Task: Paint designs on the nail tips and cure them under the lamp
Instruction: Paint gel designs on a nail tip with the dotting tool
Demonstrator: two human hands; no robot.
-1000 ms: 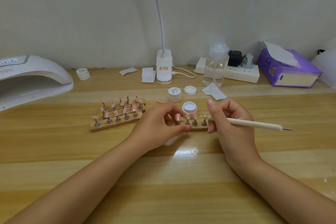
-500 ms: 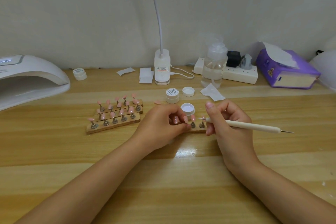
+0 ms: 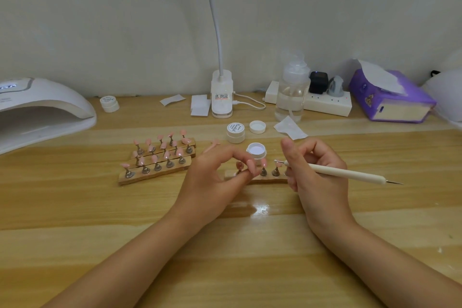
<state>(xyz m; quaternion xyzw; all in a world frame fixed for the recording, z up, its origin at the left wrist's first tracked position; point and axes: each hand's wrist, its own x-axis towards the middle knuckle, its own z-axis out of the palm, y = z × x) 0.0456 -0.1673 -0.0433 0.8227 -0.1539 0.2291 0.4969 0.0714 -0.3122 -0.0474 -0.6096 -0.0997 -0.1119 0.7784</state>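
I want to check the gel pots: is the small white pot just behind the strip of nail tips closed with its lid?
No, the small white pot stands open, and a loose lid lies behind it.

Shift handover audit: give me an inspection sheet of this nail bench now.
Surface: wooden table, glossy glare near centre.
Job's things: three racks of pink tips; working rack; open gel pot; curing lamp far left.
Clutter: closed jars, loose lid, paper scraps, liquid bottle, tissue box.
Grippers: left hand pinches a tip stand; right hand holds dotting pen.
Cables: white lead from desk lamp.
Surroundings: plain wall, power strip.
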